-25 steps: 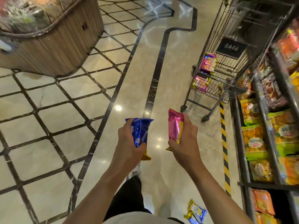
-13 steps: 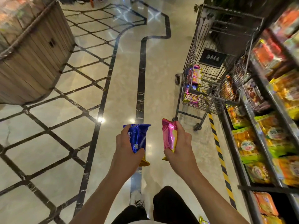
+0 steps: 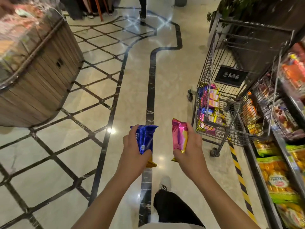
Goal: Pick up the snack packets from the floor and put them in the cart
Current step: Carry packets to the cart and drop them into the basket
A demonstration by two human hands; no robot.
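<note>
My left hand (image 3: 134, 152) grips a blue snack packet (image 3: 146, 139) with a gold end, held upright in front of me. My right hand (image 3: 192, 150) grips a pink snack packet (image 3: 179, 138), also with a gold end. Both packets are in the air above the marble floor. The wire shopping cart (image 3: 231, 103) stands ahead and to the right of my right hand, a short way off. Several pink, blue and yellow packets (image 3: 208, 100) lie in its basket.
Store shelves (image 3: 280, 162) full of orange and green snack bags run along the right, next to a yellow-black floor stripe (image 3: 239, 172). A wooden display barrel (image 3: 38, 76) stands at the left. Someone's legs (image 3: 142, 9) are far ahead. My own leg and shoe (image 3: 165, 184) show below.
I have stepped forward: the cart is nearer and larger in view, and the packets on the floor behind me have dropped out of sight. Both hands keep holding their packets.
</note>
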